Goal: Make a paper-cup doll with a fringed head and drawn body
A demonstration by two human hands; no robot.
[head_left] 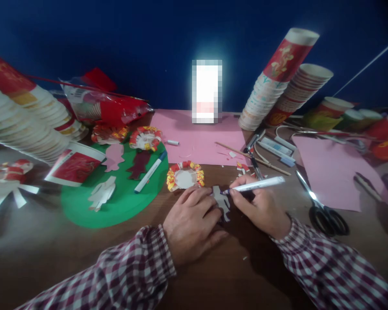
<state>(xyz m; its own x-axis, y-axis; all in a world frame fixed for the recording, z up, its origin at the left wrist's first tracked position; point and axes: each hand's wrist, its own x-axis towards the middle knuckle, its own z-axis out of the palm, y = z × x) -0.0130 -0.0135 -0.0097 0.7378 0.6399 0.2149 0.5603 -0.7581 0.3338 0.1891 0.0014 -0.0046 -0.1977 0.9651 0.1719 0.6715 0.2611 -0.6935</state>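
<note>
My left hand [194,224] rests on the brown table with bent fingers, holding down a small paper figure cutout [217,194]; its fingers cover the figure's left side. In my right hand [261,206] is a white marker pen [260,184], pinched between thumb and fingers. The marker's dark tip touches or nearly touches the figure's upper right edge. Just beyond my left hand lies a ring of red and yellow paper with a pale center [185,178].
At left, a green paper disc [116,217] carries more figure cutouts and a blue-capped marker [150,171]. Stacked paper cups [265,92] lean at both sides. Scissors [323,211] lie right, near pink paper [330,172]. Several pens [276,148] and a stick [265,161] lie behind my right hand.
</note>
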